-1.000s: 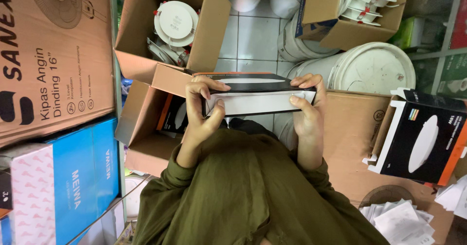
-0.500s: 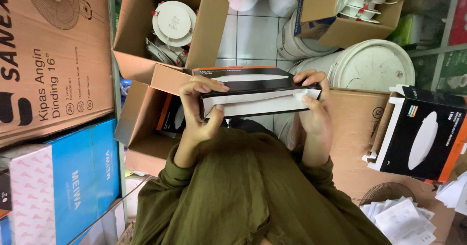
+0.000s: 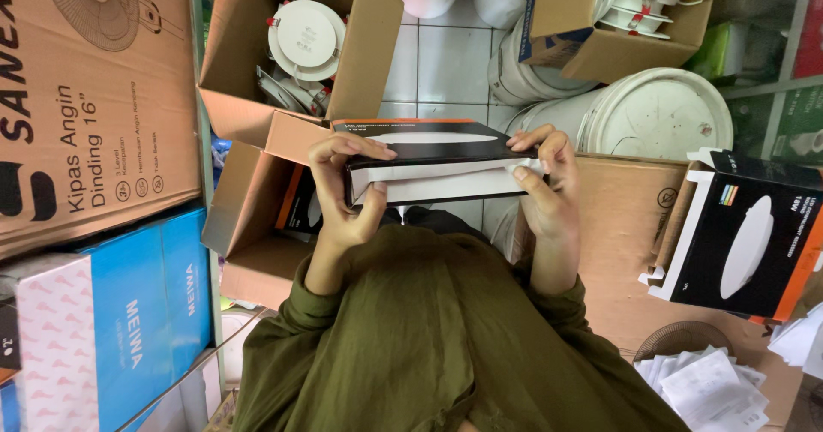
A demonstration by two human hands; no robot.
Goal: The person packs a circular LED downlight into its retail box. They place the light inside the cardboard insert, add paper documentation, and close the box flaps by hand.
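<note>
A flat black carton [image 3: 433, 145] with an orange edge and a white round lamp pictured on its top is held level in front of my chest. My left hand [image 3: 343, 192] grips its left end, thumb underneath and fingers over the top. At the right end my right hand [image 3: 542, 188] presses the white flap [image 3: 446, 179] along the near side. Olive green sleeves [image 3: 386, 346] fill the lower middle of the view.
An open brown box [image 3: 240, 72] with white round lamps stands behind left. A second open box [image 3: 244, 218] sits under my left hand. Big fan cartons [image 3: 94, 98] wall the left. White buckets [image 3: 660, 111], a black lamp carton [image 3: 746, 235] and paper sheets [image 3: 711, 381] are on the right.
The black carton has tipped slightly so more of its top shows, and my fingers have shifted along the white flap on its near side.
</note>
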